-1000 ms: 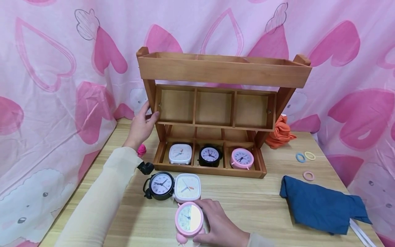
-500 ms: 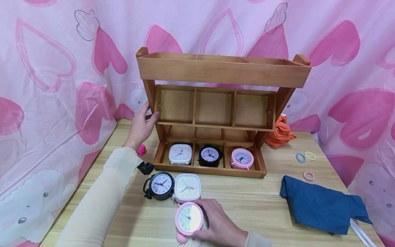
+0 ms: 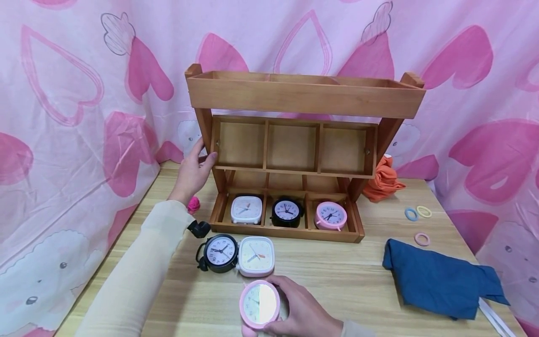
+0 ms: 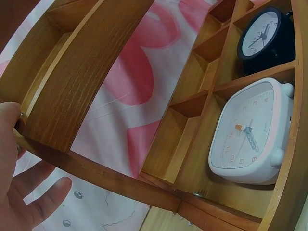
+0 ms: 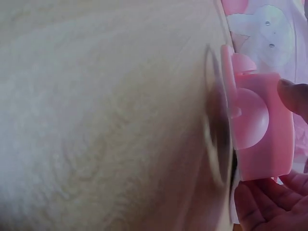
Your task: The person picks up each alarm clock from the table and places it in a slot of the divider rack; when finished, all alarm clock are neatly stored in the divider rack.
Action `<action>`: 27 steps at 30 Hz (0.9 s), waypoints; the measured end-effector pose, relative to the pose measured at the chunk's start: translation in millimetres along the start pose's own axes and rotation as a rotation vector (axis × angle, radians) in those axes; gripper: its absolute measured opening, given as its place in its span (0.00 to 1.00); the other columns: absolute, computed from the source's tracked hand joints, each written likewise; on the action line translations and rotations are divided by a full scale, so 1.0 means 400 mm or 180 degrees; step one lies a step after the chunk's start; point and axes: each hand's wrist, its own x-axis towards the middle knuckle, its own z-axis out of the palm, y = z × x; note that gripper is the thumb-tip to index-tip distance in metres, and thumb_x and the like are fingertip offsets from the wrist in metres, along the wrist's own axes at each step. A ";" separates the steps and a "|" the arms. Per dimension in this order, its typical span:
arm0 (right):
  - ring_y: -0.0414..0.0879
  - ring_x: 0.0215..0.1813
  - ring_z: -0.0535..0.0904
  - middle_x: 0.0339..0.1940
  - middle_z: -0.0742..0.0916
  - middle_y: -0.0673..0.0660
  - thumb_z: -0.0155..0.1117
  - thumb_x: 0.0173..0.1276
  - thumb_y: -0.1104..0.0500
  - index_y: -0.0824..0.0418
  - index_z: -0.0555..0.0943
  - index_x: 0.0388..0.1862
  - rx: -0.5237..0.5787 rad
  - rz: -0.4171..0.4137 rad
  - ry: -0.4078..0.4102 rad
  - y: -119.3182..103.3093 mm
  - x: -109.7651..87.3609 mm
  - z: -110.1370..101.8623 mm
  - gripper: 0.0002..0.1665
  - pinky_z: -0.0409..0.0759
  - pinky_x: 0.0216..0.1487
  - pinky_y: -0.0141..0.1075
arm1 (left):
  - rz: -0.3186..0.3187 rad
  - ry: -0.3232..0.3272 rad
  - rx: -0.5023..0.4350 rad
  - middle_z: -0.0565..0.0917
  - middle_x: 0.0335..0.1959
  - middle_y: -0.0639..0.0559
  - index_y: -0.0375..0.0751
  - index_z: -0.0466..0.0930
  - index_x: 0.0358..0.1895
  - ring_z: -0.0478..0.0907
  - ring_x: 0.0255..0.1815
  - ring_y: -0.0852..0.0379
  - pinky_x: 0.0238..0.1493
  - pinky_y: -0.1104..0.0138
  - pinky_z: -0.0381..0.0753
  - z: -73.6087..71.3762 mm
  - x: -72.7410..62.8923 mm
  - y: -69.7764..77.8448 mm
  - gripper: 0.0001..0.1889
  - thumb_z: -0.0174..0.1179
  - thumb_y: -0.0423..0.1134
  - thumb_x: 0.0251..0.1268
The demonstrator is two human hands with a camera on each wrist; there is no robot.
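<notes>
My left hand [image 3: 193, 171] holds the left side post of a three-tier wooden rack [image 3: 307, 100], thumb in front and fingers behind the post. In the left wrist view the thumb lies against the post and the other fingers stretch past it. My right hand [image 3: 301, 306] grips a pink twin-bell alarm clock [image 3: 252, 304] by its rim, between thumb and fingers; the right wrist view shows its bells and side. Just beyond it, a white square clock [image 3: 256, 255] and a black alarm clock [image 3: 220, 252] lie side by side, face up.
The bottom tier holds a white clock [image 3: 246, 209], a black clock [image 3: 286, 212] and a pink clock [image 3: 331, 216], one per compartment. At right are a blue cloth [image 3: 442, 278], hair ties [image 3: 422, 239] and orange fabric [image 3: 383, 181]. A patterned curtain [image 3: 269, 37] hangs behind.
The pink clock in my right hand has tilted and shifted slightly toward me, opening a small gap from the white clock. My left hand and the rack have stayed put.
</notes>
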 end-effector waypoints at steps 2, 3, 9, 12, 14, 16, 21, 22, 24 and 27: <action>0.35 0.55 0.75 0.57 0.79 0.36 0.76 0.50 0.34 0.34 0.67 0.66 0.0085 -0.0048 0.0027 -0.008 -0.013 -0.013 0.45 0.79 0.61 0.41 | 0.0004 -0.0010 -0.0005 0.61 0.78 0.47 0.66 0.48 0.79 0.70 0.70 0.38 0.60 0.45 0.79 0.001 0.000 0.000 0.32 0.46 0.58 0.76; 0.35 0.56 0.75 0.59 0.78 0.37 0.76 0.51 0.34 0.35 0.67 0.67 0.0105 -0.0086 0.0063 -0.012 -0.021 -0.022 0.45 0.79 0.60 0.40 | 0.0006 -0.0017 -0.0010 0.61 0.78 0.47 0.66 0.48 0.79 0.70 0.70 0.38 0.60 0.45 0.79 0.001 0.000 0.000 0.32 0.46 0.58 0.75; 0.36 0.55 0.77 0.61 0.79 0.39 0.82 0.44 0.42 0.46 0.69 0.70 -0.0279 -0.0620 0.0940 -0.046 -0.049 -0.115 0.53 0.81 0.57 0.39 | -0.0032 -0.0033 -0.0046 0.60 0.78 0.47 0.67 0.47 0.79 0.69 0.71 0.38 0.60 0.45 0.78 0.000 -0.001 0.002 0.33 0.46 0.59 0.75; 0.36 0.54 0.78 0.59 0.81 0.41 0.86 0.38 0.47 0.49 0.70 0.68 -0.0484 -0.0789 0.1506 -0.069 -0.050 -0.178 0.55 0.82 0.54 0.39 | -0.0062 -0.0028 -0.0053 0.61 0.78 0.47 0.68 0.47 0.78 0.69 0.71 0.39 0.60 0.45 0.78 -0.002 -0.002 0.001 0.32 0.46 0.58 0.75; 0.37 0.54 0.78 0.59 0.81 0.43 0.86 0.38 0.47 0.51 0.70 0.68 -0.0595 -0.0827 0.1779 -0.085 -0.051 -0.220 0.56 0.82 0.53 0.39 | -0.0066 -0.0023 -0.0056 0.61 0.78 0.47 0.69 0.47 0.78 0.69 0.71 0.39 0.60 0.45 0.79 -0.003 -0.002 0.002 0.32 0.46 0.58 0.75; 0.38 0.54 0.78 0.60 0.81 0.45 0.87 0.39 0.47 0.50 0.71 0.68 -0.0601 -0.0839 0.1962 -0.100 -0.051 -0.259 0.55 0.83 0.51 0.37 | -0.0086 -0.0030 -0.0056 0.61 0.78 0.48 0.69 0.47 0.78 0.69 0.71 0.39 0.60 0.45 0.78 -0.003 -0.003 0.003 0.32 0.46 0.58 0.75; 0.40 0.56 0.75 0.61 0.79 0.48 0.85 0.45 0.51 0.49 0.69 0.69 -0.0398 -0.0875 0.2198 -0.135 -0.045 -0.343 0.52 0.79 0.52 0.25 | -0.0076 -0.0034 -0.0052 0.61 0.78 0.48 0.68 0.48 0.78 0.68 0.71 0.39 0.61 0.45 0.78 -0.003 -0.002 0.003 0.33 0.46 0.59 0.75; 0.40 0.56 0.75 0.61 0.79 0.48 0.84 0.46 0.53 0.49 0.68 0.69 -0.0332 -0.0879 0.2222 -0.141 -0.042 -0.359 0.51 0.78 0.54 0.22 | -0.0071 -0.0034 -0.0051 0.60 0.78 0.48 0.68 0.48 0.78 0.68 0.71 0.39 0.61 0.45 0.78 -0.002 -0.002 0.003 0.32 0.46 0.59 0.75; 0.41 0.56 0.74 0.61 0.78 0.49 0.84 0.48 0.55 0.49 0.68 0.70 -0.0265 -0.0909 0.2320 -0.150 -0.034 -0.392 0.51 0.76 0.54 0.19 | -0.0062 -0.0038 -0.0052 0.60 0.78 0.47 0.68 0.47 0.78 0.68 0.71 0.38 0.61 0.45 0.78 -0.003 -0.002 0.002 0.33 0.46 0.59 0.75; 0.40 0.53 0.74 0.61 0.78 0.50 0.82 0.51 0.56 0.49 0.67 0.70 -0.0301 -0.0864 0.2542 -0.157 -0.017 -0.443 0.49 0.77 0.51 0.18 | -0.0057 -0.0048 -0.0059 0.60 0.78 0.48 0.69 0.47 0.78 0.68 0.71 0.38 0.60 0.45 0.78 -0.003 -0.002 0.001 0.33 0.46 0.59 0.75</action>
